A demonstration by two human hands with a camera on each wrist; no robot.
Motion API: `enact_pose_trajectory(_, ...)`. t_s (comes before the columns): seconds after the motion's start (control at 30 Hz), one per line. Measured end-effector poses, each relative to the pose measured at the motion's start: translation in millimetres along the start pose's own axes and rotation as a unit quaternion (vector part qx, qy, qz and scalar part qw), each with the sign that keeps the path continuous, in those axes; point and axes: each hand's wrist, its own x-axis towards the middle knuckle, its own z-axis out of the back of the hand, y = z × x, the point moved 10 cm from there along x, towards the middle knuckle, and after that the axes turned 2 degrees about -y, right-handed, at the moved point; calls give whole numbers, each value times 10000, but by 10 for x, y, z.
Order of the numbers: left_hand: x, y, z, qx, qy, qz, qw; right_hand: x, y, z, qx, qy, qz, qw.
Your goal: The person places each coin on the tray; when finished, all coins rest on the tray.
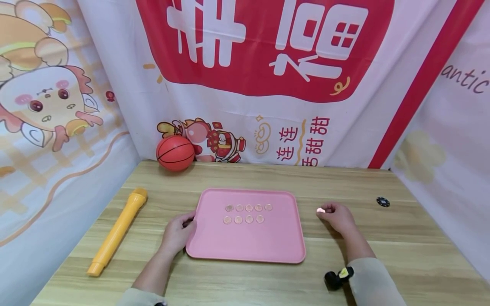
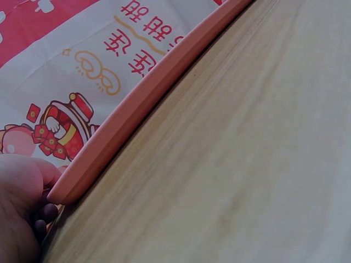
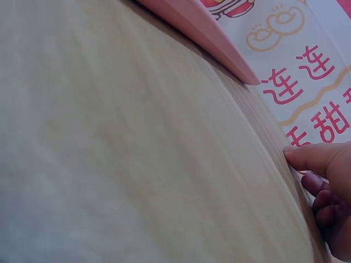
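A pink rectangular tray (image 1: 245,244) lies on the wooden table. On it, several small round coins (image 1: 249,219) form two rows, pale coppery in colour. My left hand (image 1: 178,233) grips the tray's left edge; in the left wrist view the thumb lies along the pink rim (image 2: 82,178) and the other fingers are curled below it. To the right of the tray, my right hand (image 1: 338,217) pinches a small shiny coin (image 1: 320,210) between thumb and fingertips, low over the table. The coin is hidden in the right wrist view, where the curled fingers (image 3: 323,205) show.
A yellow toy microphone (image 1: 118,231) lies left of the tray. At the back left stands a small red basketball (image 1: 175,153), near the printed cloth (image 1: 260,91). A black poker chip (image 1: 383,202) lies at the far right. The wrist camera (image 1: 334,280) sits by the right sleeve.
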Motion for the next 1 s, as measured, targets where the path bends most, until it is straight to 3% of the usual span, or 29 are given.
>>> enact_pose_trajectory(0.2, -3, 13, 4, 57, -13, 13, 10000, -27, 23, 20, 242, -240, 31, 9994)
enact_pose_trajectory(0.33, -11, 7, 5, 51, -12, 1, 10000, -43, 28, 16, 961, -292, 19, 9949)
enact_pose_trajectory(0.4, -12, 6, 3, 63, -6, 12, 10000, -53, 41, -9, 1569, -209, 4, 9874)
enact_pose_trajectory(0.5, -10, 4, 2, 65, -9, 5, 10000, -69, 76, -78, 2494, 42, -98, 9683)
enact_pose_trajectory(0.63, -12, -2, 2, 38, 1, 13, 10000, -109, 170, -155, 3066, 302, -161, 9512)
enact_pose_trajectory(1.0, -3, -2, 0, 54, 24, 27, 10000, -228, 543, -355, 3053, 845, 558, 9469)
